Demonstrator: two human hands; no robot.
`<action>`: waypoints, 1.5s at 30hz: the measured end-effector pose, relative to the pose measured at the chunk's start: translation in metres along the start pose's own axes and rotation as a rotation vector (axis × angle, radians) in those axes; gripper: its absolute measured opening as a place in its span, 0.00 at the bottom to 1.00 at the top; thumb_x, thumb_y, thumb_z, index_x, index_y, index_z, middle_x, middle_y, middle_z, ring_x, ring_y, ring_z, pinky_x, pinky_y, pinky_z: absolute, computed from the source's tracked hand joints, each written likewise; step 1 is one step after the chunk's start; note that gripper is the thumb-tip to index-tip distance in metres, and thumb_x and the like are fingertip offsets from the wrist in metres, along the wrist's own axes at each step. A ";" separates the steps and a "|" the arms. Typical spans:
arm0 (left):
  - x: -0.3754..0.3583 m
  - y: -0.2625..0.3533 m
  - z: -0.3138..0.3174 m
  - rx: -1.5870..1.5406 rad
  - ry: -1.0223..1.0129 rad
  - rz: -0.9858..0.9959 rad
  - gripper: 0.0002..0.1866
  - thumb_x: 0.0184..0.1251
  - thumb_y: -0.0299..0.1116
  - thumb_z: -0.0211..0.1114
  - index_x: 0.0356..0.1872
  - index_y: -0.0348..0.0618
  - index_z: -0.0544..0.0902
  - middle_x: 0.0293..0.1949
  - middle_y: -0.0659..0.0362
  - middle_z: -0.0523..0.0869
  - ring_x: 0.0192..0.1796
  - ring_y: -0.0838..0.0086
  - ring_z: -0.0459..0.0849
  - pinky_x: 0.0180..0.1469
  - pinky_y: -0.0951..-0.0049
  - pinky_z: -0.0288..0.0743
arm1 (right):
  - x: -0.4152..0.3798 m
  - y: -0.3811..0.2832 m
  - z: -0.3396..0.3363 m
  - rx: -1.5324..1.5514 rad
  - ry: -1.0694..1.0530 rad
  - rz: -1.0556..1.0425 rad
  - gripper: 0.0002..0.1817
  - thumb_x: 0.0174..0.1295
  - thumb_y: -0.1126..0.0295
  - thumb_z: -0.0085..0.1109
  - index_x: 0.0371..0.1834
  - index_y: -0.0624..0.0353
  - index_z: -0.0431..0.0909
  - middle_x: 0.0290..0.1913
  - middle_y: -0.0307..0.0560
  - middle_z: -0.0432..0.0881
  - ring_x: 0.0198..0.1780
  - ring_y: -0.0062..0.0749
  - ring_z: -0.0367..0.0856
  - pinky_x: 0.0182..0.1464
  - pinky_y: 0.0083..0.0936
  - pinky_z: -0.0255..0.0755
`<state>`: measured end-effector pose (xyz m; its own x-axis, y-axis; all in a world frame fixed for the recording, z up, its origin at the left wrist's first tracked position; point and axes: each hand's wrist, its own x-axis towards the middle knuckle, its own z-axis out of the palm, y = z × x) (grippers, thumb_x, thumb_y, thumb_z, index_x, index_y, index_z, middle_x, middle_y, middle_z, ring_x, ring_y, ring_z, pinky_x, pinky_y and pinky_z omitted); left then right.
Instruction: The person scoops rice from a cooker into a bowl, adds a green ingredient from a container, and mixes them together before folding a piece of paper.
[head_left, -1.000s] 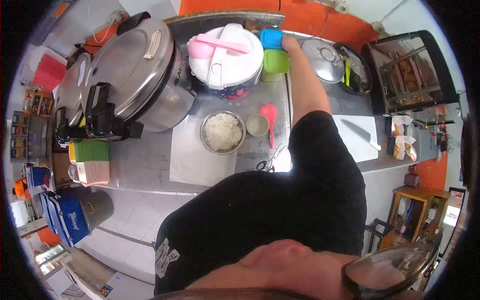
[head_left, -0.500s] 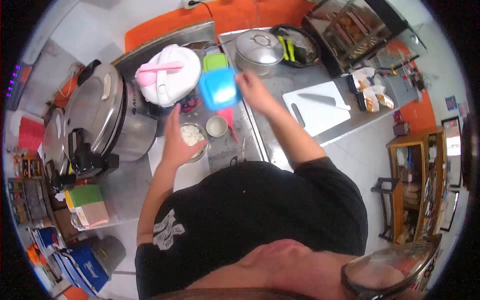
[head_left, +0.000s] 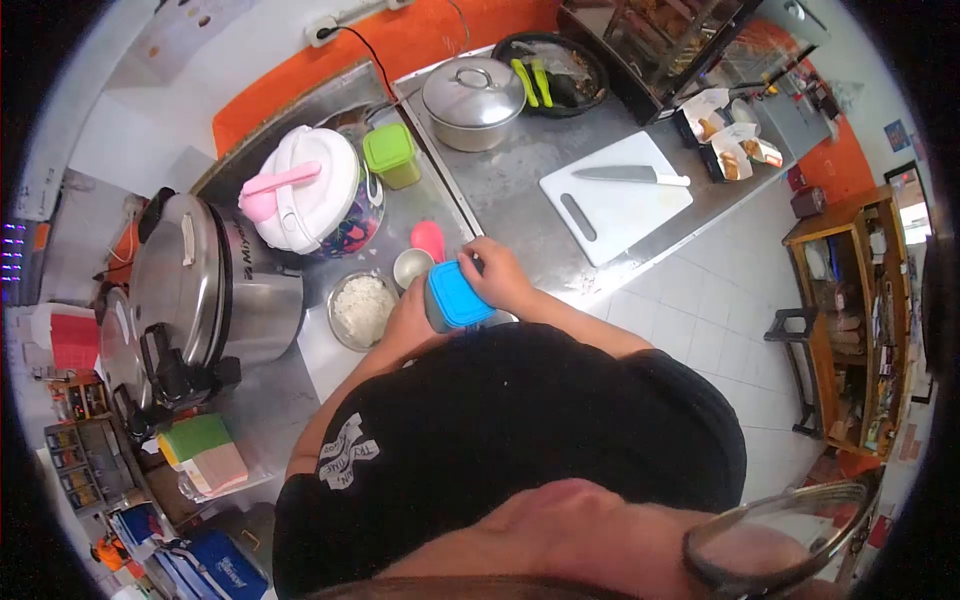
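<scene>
A square container with a blue lid (head_left: 460, 296) is held close to my body over the counter. My left hand (head_left: 405, 322) is wrapped round its left side. At the right edge of the lid, the fingers of my right hand (head_left: 497, 281) are closed on it. Left of my left hand stands a metal bowl of white rice-like food (head_left: 364, 308). Just behind the container are a small pale cup (head_left: 412, 266) and a pink scoop (head_left: 428, 238), its handle mostly hidden.
A white-lidded pot (head_left: 340, 190) bears a pink ladle (head_left: 280, 185). Beside it stands a green-lidded container (head_left: 391, 156). Large pressure cookers (head_left: 262, 275) fill the left. Toward the right are a lidded metal pot (head_left: 473, 105) and a cutting board (head_left: 625, 215) with a knife (head_left: 630, 174).
My right hand has brought the blue-lidded container from beside the green one down toward my body. My left hand has left the bowl and closed round the container.
</scene>
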<state>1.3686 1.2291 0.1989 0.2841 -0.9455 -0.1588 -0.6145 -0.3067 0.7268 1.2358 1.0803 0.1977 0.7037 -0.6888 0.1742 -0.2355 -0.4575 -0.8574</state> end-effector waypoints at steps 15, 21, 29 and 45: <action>-0.029 -0.075 -0.029 -0.285 0.325 -0.055 0.41 0.42 0.33 0.77 0.60 0.37 0.65 0.54 0.53 0.75 0.57 0.66 0.76 0.57 0.65 0.71 | 0.088 0.203 -0.016 -0.451 0.133 0.263 0.21 0.61 0.54 0.55 0.25 0.64 0.78 0.27 0.60 0.80 0.33 0.55 0.80 0.38 0.46 0.71; -0.073 -0.073 -0.068 -0.285 0.460 -0.279 0.31 0.44 0.33 0.76 0.53 0.36 0.74 0.48 0.53 0.80 0.52 0.65 0.79 0.55 0.64 0.72 | 0.218 0.219 -0.090 -0.820 0.579 -0.002 0.20 0.51 0.67 0.63 0.48 0.58 0.76 0.47 0.51 0.76 0.48 0.48 0.73 0.49 0.39 0.70; -0.084 -0.090 -0.071 -0.063 0.493 -0.329 0.30 0.49 0.31 0.74 0.55 0.37 0.72 0.51 0.52 0.78 0.52 0.63 0.78 0.55 0.64 0.71 | 0.272 0.248 -0.109 -0.877 0.414 -0.005 0.17 0.52 0.68 0.61 0.47 0.50 0.81 0.42 0.44 0.79 0.44 0.43 0.75 0.46 0.38 0.73; -0.059 -0.033 -0.077 -0.328 0.367 -0.070 0.40 0.38 0.34 0.79 0.56 0.36 0.70 0.50 0.52 0.80 0.52 0.65 0.81 0.54 0.64 0.74 | 0.104 0.098 -0.181 1.407 0.446 0.010 0.13 0.72 0.65 0.42 0.49 0.63 0.69 0.48 0.56 0.79 0.45 0.44 0.81 0.49 0.34 0.76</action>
<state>1.4291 1.3031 0.2355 0.5928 -0.8052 -0.0118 -0.3375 -0.2617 0.9042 1.1639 0.8620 0.2193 0.3846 -0.9202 0.0732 0.7744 0.2785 -0.5682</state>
